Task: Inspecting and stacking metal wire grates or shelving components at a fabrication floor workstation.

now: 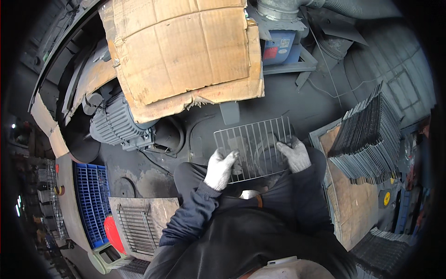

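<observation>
Two gloved hands hold one wire rack over a seated person's lap

Nearest are the person's two forearms in dark sleeves. Two pale gloves cover the hands, one each. The left hand (220, 168) has its fingers clamped on the left side of a single wire rack (252, 149), thumb over the wires. The right hand (295, 155) grips the opposite side in the same way; its far fingertips are hidden. The rack, a rectangular metal grid, is above the lap, between the two knees.

To the right, one tall stack of dark racks (364, 139), too dense to count, stands on a brown board (355, 209). A second dark pile (383, 249) lies lower right. To the left, several more racks (137, 228) lie on one pale board (167, 204), beside one red rounded object (114, 235) and one blue plastic crate (93, 200).

Farther ahead are one grey ribbed motor (116, 123), at least two overlapping cardboard sheets (186, 51), and one blue machine housing (278, 49) below one ribbed grey hose (360, 7).
</observation>
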Available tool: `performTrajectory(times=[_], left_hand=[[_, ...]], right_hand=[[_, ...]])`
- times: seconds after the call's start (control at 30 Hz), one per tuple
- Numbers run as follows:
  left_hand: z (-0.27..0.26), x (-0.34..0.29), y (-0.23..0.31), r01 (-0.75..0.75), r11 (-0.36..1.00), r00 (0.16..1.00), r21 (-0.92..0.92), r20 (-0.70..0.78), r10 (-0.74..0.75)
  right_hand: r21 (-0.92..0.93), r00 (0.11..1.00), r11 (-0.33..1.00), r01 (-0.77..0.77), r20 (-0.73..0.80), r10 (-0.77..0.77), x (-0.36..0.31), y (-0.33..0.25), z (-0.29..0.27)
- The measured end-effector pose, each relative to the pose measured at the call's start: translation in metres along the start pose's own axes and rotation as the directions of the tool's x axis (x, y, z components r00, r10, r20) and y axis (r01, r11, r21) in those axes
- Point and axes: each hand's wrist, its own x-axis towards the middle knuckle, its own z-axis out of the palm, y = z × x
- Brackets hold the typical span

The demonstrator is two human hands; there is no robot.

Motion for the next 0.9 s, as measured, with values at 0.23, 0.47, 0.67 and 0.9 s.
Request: performTrajectory(times=[0.23, 0.47, 0.67, 0.9], left_hand=[[0.000, 0.015, 0.011, 0.095, 0.990, 0.985, -0.108, -0.133, -0.109], [-0.059, 0.005, 0.011, 0.070, 0.997, 0.986, 0.017, -0.155, -0.067], [-0.001, 0.034, 0.000, 0.107, 0.994, 0.994, -0.007, 0.010, -0.107], [-0.080, 0.004, 0.020, 0.159, 0.985, 0.967, -0.071, -0.189, -0.169]], right_hand=[[-0.041, 0.999, 0.999, -0.029, 0.042, 0.031, 0.035, 0.005, 0.012], [-0.108, 0.990, 0.993, -0.038, 0.132, 0.053, 0.051, 0.044, 0.047], [0.006, 0.991, 0.992, -0.123, -0.058, 0.123, 0.027, -0.009, -0.003], [-0.216, 0.986, 0.968, -0.128, 0.077, 0.147, 0.034, 0.009, 0.079]])
